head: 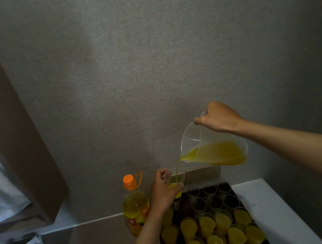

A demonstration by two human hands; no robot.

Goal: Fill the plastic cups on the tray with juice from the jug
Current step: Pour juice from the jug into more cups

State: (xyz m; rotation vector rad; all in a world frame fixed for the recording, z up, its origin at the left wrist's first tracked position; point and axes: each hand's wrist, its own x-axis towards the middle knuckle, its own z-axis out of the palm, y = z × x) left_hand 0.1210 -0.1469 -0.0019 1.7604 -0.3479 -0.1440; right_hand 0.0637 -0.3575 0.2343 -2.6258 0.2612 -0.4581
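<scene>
At lower centre the dark tray (249, 209) holds filled and empty cups. Right of centre, the right hand (217, 119) grips the tilted jug (209, 145), streaming juice into 1 cup (175, 180), which the left hand (164, 192) grips, lifted above the tray, likely to catch the stream.

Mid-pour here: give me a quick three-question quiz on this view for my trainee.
1. True or false: the right hand tilts the jug.
2. The left hand holds: A) the bottle B) a cup C) nothing.
3. Which rows on the tray have empty cups, those nearest the wall or nearest the person?

Key: 1 true; 2 B; 3 nearest the wall.
</scene>
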